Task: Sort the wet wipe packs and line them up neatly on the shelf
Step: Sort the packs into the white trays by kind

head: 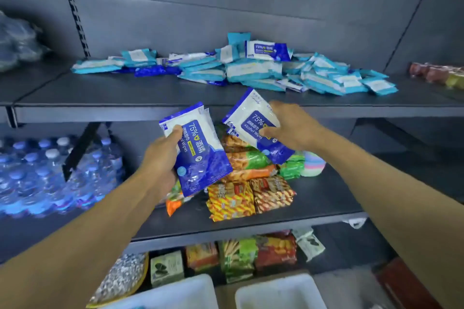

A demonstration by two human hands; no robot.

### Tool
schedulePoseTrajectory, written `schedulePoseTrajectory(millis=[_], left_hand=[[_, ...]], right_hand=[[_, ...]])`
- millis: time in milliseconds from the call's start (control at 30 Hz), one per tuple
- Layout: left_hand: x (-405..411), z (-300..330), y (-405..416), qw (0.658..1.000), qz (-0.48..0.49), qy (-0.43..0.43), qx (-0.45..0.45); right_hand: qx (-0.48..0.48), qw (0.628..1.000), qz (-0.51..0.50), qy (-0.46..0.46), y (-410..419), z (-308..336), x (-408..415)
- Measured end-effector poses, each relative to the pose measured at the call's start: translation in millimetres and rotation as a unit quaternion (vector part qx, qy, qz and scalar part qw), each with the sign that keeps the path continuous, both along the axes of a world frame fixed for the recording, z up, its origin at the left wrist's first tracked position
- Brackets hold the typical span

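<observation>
Head view: left hand (pixel 160 158) grips dark-blue alcohol wipe pack (pixel 198 150); right hand (pixel 288 128) pinches second blue pack (pixel 256 130), both held below top shelf (pixel 125 98). Mixed pile of wipe packs (pixel 251 68) lies jumbled on shelf. No neat row visible; sorting barely begun.

Bare front strip of top shelf (pixel 125 94), open to reach; heap of wipe packs (pixel 251 70) blocking the rear; bagged goods (pixel 17 40) left, jars (pixel 437 74) right.
</observation>
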State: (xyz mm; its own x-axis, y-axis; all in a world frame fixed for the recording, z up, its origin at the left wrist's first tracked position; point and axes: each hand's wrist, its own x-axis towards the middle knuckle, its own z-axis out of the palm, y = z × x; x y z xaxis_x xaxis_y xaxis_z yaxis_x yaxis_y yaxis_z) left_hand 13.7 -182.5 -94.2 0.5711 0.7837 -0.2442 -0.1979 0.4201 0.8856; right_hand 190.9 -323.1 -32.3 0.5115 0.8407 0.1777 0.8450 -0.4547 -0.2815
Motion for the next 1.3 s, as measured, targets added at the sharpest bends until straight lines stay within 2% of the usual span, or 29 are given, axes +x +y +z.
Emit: schedulePoseTrajectory(millis=[300, 467, 700, 967, 1133, 1300], left_hand=[[-25, -147, -66, 0.98, -0.042, 0.047, -0.191], [-15, -220, -111, 0.969, -0.053, 0.068, -0.23], [19, -313, -170, 0.957, 0.015, 0.113, -0.268], [56, -426, -236, 0.914, 0.115, 0.168, -0.352], [73, -491, -254, 0.913, 0.113, 0.196, -0.34], [100, -550, -253, 0.916, 0.052, 0.207, -0.341]], right_hand=[[-0.14, 0.987, -0.022, 0.082, -61, -159, -16], [-0.219, 0.969, -0.027, 0.111, -97, -243, 2], [-0.273, 0.947, -0.032, 0.166, -142, -358, 48], [-0.319, 0.925, 0.0, 0.207, -167, -485, 86], [-0.329, 0.91, -0.059, 0.245, -179, -558, 97], [-0.301, 0.899, -0.173, 0.267, -201, -617, 106]])
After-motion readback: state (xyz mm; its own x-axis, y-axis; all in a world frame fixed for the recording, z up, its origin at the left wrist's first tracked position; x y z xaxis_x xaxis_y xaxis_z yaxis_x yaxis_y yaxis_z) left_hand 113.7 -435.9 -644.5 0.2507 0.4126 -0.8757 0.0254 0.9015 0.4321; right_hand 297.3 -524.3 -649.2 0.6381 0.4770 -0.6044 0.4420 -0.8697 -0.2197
